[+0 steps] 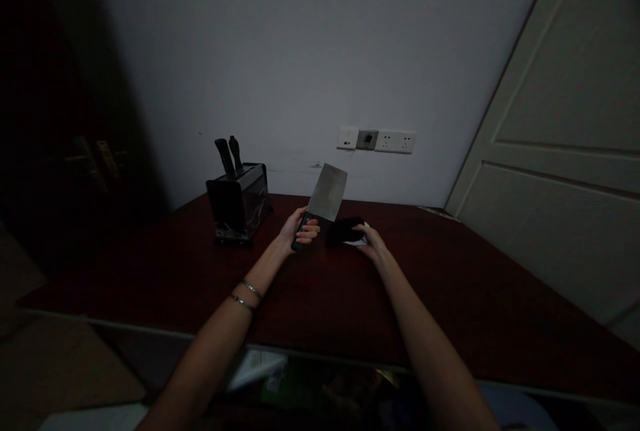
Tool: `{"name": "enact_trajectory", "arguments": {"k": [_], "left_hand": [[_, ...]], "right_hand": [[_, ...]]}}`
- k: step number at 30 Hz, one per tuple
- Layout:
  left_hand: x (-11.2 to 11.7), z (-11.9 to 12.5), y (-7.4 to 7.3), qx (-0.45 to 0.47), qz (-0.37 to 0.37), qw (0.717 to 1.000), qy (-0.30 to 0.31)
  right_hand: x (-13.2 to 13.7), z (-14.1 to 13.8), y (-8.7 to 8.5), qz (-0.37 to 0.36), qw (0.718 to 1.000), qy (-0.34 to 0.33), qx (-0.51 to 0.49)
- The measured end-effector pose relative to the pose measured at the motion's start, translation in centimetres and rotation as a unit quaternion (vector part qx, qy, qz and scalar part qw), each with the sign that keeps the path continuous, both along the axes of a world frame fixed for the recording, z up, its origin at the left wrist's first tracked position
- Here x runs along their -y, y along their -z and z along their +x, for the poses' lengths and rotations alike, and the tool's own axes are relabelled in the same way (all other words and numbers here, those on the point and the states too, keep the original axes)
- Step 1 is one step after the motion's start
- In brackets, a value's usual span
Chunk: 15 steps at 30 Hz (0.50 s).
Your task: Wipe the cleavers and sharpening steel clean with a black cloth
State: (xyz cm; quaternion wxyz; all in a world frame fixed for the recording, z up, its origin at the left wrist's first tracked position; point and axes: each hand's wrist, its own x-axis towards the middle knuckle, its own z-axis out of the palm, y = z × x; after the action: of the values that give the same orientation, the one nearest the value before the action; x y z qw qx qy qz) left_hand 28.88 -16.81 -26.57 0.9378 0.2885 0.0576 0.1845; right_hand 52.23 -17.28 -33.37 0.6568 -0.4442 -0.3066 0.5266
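Observation:
My left hand (301,227) is wrapped round the black handle of a cleaver (328,191). Its broad metal blade points up and away, tilted to the right. In my right hand (371,242) is a soft-looking black cloth (345,231) with a white part along its edge; its exact kind is hard to make out in the dim light. The cloth is close to the lower end of the blade, and I cannot tell whether they touch. To the left stands a dark knife block (239,199), with two black knife handles (229,154) sticking up from its top.
Everything rests on or above a dark red table (320,298). Behind it is a pale wall with switches and sockets (395,142). A panelled door (565,151) rises at the right. Several items lie in a shadowed space below the table's front edge, including a white one (257,366).

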Motion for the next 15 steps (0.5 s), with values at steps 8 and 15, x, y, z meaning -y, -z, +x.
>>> {"name": "enact_trajectory", "arguments": {"k": [8, 15], "left_hand": [[-0.2, -0.5, 0.2, -0.018, -0.038, 0.999, -0.012], [-0.3, -0.5, 0.7, -0.024, -0.045, 0.999, -0.002]], "right_hand": [[0.9, 3.5, -1.9, -0.020, 0.988, 0.103, -0.110], [2.4, 5.9, -5.7, 0.036, 0.979, 0.176, -0.092]]}}
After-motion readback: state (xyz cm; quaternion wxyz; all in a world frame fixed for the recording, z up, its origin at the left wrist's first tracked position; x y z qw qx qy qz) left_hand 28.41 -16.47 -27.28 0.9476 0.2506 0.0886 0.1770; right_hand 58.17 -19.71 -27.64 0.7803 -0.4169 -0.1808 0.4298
